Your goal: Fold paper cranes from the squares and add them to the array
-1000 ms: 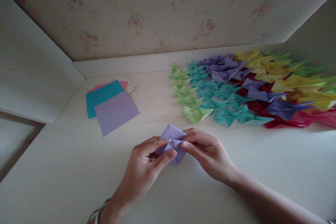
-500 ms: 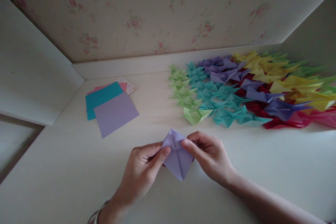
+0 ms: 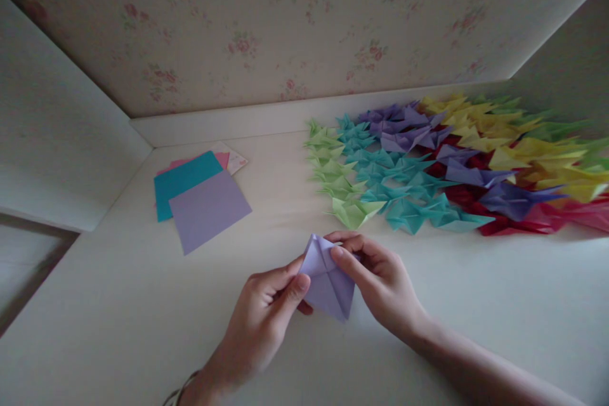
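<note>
A lavender origami paper (image 3: 329, 288), folded into a diamond with a crease down its middle, is held between both hands above the white table. My left hand (image 3: 269, 314) pinches its left corner, thumb on the front face and fingers behind. On the other side, my right hand (image 3: 380, 282) grips the upper right edge, its thumb on the front and the fingers bent over the back. The paper's rear side and the fingertips behind it are hidden.
Flat lavender sheets (image 3: 212, 210) overlap teal paper (image 3: 185, 181) and pink paper at the left. Rows of folded paper cranes in light green (image 3: 356, 210), turquoise (image 3: 412, 212), purple (image 3: 518, 198), yellow (image 3: 561, 152) and red fill the back right. A floral wall (image 3: 266, 25) rises behind the table (image 3: 118, 304).
The folded paper has turned slightly, its lower tip swinging to the right. My right hand's fingers have moved up along its upper edge, while my left hand has shifted a little right.
</note>
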A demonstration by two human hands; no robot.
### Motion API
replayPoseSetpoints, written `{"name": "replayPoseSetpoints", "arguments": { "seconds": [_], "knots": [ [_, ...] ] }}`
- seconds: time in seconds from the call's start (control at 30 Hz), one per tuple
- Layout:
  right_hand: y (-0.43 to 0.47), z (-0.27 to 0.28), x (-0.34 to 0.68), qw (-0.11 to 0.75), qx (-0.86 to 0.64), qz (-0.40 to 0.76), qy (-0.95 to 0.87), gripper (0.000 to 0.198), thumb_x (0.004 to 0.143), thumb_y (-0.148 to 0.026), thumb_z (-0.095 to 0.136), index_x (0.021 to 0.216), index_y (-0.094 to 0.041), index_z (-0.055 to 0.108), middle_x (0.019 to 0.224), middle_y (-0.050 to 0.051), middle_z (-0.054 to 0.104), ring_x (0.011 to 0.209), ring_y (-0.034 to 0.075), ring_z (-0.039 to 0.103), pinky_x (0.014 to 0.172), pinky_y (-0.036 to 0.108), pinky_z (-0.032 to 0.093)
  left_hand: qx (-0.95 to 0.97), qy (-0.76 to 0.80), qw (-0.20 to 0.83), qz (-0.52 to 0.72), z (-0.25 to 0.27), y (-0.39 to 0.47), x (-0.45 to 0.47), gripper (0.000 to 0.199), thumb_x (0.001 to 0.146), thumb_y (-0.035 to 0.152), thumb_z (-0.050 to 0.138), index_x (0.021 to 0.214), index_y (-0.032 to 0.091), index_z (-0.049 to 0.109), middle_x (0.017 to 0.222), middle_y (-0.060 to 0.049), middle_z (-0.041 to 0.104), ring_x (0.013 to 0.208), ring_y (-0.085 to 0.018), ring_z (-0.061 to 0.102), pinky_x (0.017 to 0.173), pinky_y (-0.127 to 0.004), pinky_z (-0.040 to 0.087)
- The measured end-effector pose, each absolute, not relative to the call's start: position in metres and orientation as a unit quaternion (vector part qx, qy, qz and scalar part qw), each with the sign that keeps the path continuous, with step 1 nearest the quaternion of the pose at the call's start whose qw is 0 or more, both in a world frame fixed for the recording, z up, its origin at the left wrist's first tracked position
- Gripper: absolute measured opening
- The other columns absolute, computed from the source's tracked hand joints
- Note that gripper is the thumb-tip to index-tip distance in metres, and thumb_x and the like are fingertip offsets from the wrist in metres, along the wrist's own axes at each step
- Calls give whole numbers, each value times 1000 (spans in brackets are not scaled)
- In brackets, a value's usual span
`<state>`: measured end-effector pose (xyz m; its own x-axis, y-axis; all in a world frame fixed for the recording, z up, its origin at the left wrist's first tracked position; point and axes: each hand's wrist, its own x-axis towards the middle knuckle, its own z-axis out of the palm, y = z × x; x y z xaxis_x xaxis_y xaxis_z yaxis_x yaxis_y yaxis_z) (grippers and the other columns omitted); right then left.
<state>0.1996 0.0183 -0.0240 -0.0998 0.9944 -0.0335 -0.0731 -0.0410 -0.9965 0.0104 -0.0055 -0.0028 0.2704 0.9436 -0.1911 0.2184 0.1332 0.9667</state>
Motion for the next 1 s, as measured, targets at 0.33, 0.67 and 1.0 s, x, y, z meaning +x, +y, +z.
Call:
{"name": "replayPoseSetpoints", "arguments": {
  "seconds": [0.33, 0.67, 1.0],
  "knots": [
    [18, -22, 200, 497, -506, 529, -466, 26, 81, -37, 75, 66, -18, 64, 89, 7, 74, 76, 19, 66, 62, 25, 48, 551, 514, 578, 314, -8, -9, 8, 54, 98, 40, 53, 149, 25, 43, 100, -5, 76, 73, -19, 75, 71, -30, 61],
    [13, -26, 197, 465, -480, 519, -533, 23, 84, -35, 72, 69, -20, 63, 85, 6, 72, 70, 17, 63, 57, 25, 47, 592, 557, 483, 324, -7, -2, 11, 31, 96, 40, 54, 107, 19, 73, 84, -4, 74, 73, -17, 65, 63, -22, 52],
    [16, -28, 193, 448, -460, 613, -459, 26, 77, -37, 79, 90, -20, 64, 77, 2, 73, 71, 16, 68, 59, 23, 51, 631, 605, 372, 314, -8, -3, 16, 27, 98, 37, 49, 87, 19, 64, 69, 0, 66, 60, -15, 57, 55, -22, 41]
  ]
}}
